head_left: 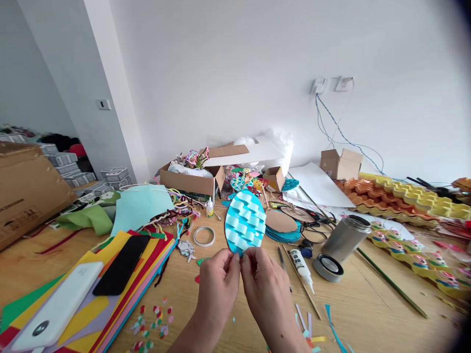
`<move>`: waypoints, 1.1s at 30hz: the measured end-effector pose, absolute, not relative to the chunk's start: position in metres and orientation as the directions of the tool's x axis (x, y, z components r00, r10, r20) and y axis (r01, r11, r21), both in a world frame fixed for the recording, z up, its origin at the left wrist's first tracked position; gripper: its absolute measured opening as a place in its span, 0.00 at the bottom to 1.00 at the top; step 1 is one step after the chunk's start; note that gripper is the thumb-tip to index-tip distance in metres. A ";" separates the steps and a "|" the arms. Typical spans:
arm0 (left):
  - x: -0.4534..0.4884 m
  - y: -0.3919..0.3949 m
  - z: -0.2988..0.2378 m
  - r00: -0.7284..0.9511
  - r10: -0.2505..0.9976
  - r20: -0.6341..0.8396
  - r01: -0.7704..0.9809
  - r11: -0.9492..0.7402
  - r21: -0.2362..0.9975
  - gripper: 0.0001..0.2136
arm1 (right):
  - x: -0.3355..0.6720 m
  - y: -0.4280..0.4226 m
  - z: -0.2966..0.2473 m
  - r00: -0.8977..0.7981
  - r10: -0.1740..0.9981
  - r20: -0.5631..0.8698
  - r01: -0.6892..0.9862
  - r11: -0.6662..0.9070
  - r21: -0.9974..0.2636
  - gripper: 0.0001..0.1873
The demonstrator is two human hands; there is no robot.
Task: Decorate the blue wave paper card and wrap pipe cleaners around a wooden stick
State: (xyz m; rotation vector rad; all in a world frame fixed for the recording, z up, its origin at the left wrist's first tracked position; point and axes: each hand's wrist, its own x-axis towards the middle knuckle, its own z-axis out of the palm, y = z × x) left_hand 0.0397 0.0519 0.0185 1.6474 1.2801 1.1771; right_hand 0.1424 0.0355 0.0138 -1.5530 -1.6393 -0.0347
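Between my two hands a blue oval paper craft (245, 223) is held upright above the table, its face covered with rows of pale-blue curled paper strips. My left hand (219, 279) pinches its bottom edge from the left, thumb and finger closed. Close beside it my right hand (265, 277) pinches the same bottom edge from the right. Behind the craft to the right lies a stack of blue ovals (282, 225) with a brown cardboard one on top. A white glue tube (301, 267) rests just right of my right hand, beside a thin wooden stick (307, 289).
Left are stacked coloured sheets (147, 284) bearing a black phone (121, 264) and a white power bank (62, 304). A roll of tape (204, 236) and paper confetti (154, 318) lie nearer. Right stand a metal canister (346, 238) and egg trays (390, 201); a cardboard box (191, 181) is behind.
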 end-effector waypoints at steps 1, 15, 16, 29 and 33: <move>0.039 0.052 0.019 0.086 0.971 0.221 0.294 -0.237 0.926 0.15 | 0.142 0.035 0.014 0.140 0.800 0.584 0.828 0.229 -0.512 0.11; 0.038 0.057 0.019 0.109 0.986 0.126 -0.125 -0.112 0.986 0.12 | 0.140 0.035 0.014 0.120 0.723 0.680 0.886 0.231 -0.403 0.12; 0.038 0.058 0.020 0.113 0.988 0.106 -0.157 -0.088 0.984 0.11 | 0.140 0.035 0.014 0.121 0.717 0.686 0.887 0.233 -0.399 0.12; 0.034 0.065 0.022 0.058 0.998 -0.041 -0.309 0.057 0.949 0.11 | 0.171 0.007 0.054 0.067 0.919 0.389 0.742 0.215 -0.635 0.09; 0.035 0.063 0.024 0.035 0.999 0.008 -0.294 0.003 0.956 0.07 | 0.223 -0.026 0.066 -0.127 0.987 0.096 0.855 0.158 -0.494 0.09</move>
